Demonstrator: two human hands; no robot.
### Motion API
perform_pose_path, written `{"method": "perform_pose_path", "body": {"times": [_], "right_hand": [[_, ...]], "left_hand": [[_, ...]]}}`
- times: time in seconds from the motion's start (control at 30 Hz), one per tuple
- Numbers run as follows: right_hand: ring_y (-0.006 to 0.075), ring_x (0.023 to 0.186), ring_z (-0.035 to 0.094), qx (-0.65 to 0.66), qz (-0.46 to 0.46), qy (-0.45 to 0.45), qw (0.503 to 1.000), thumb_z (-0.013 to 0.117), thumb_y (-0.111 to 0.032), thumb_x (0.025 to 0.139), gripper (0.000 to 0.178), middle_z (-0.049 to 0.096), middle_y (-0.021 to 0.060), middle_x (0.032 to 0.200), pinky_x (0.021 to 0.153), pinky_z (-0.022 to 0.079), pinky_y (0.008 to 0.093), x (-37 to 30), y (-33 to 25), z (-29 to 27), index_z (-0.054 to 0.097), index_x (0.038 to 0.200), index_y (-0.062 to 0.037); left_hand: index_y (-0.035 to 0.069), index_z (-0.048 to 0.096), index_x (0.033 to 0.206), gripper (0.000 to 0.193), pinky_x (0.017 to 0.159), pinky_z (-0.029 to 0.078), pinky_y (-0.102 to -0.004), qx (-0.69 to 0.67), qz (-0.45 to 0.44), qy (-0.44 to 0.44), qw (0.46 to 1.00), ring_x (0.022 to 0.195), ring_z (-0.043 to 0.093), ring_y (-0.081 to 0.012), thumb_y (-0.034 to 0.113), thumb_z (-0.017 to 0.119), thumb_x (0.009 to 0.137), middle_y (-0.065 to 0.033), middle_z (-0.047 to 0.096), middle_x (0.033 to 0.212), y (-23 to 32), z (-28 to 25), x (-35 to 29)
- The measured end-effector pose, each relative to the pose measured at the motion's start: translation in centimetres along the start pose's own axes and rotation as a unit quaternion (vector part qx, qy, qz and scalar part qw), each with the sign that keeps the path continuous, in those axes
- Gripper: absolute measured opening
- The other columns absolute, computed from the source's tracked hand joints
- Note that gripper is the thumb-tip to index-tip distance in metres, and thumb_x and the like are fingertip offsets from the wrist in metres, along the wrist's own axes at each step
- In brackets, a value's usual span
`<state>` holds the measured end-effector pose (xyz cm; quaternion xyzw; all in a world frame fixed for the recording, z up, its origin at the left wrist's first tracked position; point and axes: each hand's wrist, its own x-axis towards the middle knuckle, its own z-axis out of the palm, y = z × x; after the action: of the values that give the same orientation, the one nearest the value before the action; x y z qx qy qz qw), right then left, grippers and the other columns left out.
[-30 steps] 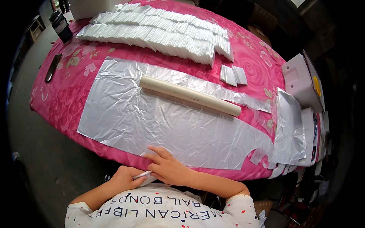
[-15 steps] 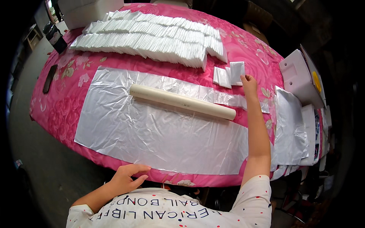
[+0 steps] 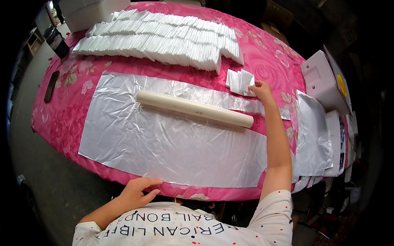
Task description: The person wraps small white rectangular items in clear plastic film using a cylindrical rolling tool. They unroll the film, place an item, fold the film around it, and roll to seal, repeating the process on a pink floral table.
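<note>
My right hand (image 3: 261, 89) reaches across the table and pinches the corner of a folded white plastic sheet (image 3: 243, 83). This piece overlaps another folded one (image 3: 232, 77) beside it. Near the front edge, my left hand (image 3: 141, 192) lies with its fingers stretched out and holds nothing; its fingertips are at the near edge of a large spread plastic sheet (image 3: 176, 156). A cream-coloured tube (image 3: 195, 109) lies slantwise on that sheet. Past the tube, a strip of the plastic (image 3: 180, 88) stretches to the right, partly under my right forearm.
Several rows of folded white sheets (image 3: 152, 41) stand packed at the back. Stacked flat sheets (image 3: 314, 135) and a white foam box (image 3: 318, 80) are at the right. A dark bottle (image 3: 56, 41) and a dark narrow object (image 3: 51, 87) lie left on the pink tablecloth (image 3: 69, 115).
My right hand has shifted slightly left and down with the folded plastic sheet, bringing it over the neighbouring folded one. My left hand has stayed in place.
</note>
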<state>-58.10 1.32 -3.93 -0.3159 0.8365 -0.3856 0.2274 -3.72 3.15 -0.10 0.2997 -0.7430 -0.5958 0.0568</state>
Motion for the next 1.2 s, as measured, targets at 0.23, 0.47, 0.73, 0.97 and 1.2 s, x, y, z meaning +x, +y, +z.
{"method": "perform_pose_path", "body": {"times": [0.23,0.47,0.73,0.97,1.2], "right_hand": [[0.0306,0.104,0.055,-0.105,-0.191,0.009,0.976,0.069,-0.023,0.078,0.047,0.058,0.0172,0.114,0.091,0.043,0.0352,-11.2,-4.9,1.9,0.056,0.116,0.0019],[0.0308,0.106,0.050,-0.305,-0.243,-0.073,0.918,0.071,-0.025,0.076,0.055,0.057,0.0167,0.110,0.092,0.041,0.0365,-22.8,-4.1,4.7,0.051,0.122,-0.0007],[0.0347,0.133,0.024,-0.219,-0.276,-0.174,0.919,0.050,-0.036,0.089,0.053,0.026,0.0198,0.144,0.108,0.022,0.0411,-32.5,-1.3,6.9,0.044,0.132,-0.0048],[0.0332,0.133,0.026,-0.325,-0.161,0.039,0.931,0.049,-0.030,0.089,0.058,0.029,0.0180,0.144,0.109,0.020,0.0414,-28.2,7.3,-1.1,0.035,0.136,-0.0006],[0.0354,0.131,0.029,-0.473,0.043,0.212,0.854,0.048,-0.022,0.089,0.049,0.037,0.0209,0.138,0.108,0.022,0.0443,-28.0,15.2,-10.8,0.041,0.130,0.0034]], "left_hand": [[0.004,0.062,0.107,0.029,0.072,0.052,-0.0273,0.086,0.092,0.013,0.992,0.085,0.065,-0.0203,0.001,0.064,0.078,-0.0109,0.066,0.098,0.1,-0.3,0.4],[0.004,0.057,0.112,0.035,0.082,0.048,-0.0356,0.207,0.249,-0.018,0.946,0.100,0.058,-0.0300,0.009,0.064,0.078,-0.0145,0.057,0.114,-0.5,-0.6,4.4],[0.001,0.024,0.140,0.080,0.108,0.020,-0.0450,0.281,0.260,0.071,0.921,0.134,0.014,-0.0482,0.028,0.066,0.077,-0.0322,-0.001,0.146,0.4,5.0,10.1],[0.002,0.030,0.138,0.078,0.107,0.019,-0.0499,0.338,0.267,0.009,0.903,0.133,0.014,-0.0493,0.037,0.063,0.076,-0.0325,0.004,0.145,2.2,7.7,10.9],[0.004,0.033,0.137,0.078,0.104,0.020,-0.0547,0.348,0.287,-0.019,0.892,0.130,0.016,-0.0521,0.041,0.061,0.075,-0.0332,0.006,0.145,2.8,9.6,10.4]]}}
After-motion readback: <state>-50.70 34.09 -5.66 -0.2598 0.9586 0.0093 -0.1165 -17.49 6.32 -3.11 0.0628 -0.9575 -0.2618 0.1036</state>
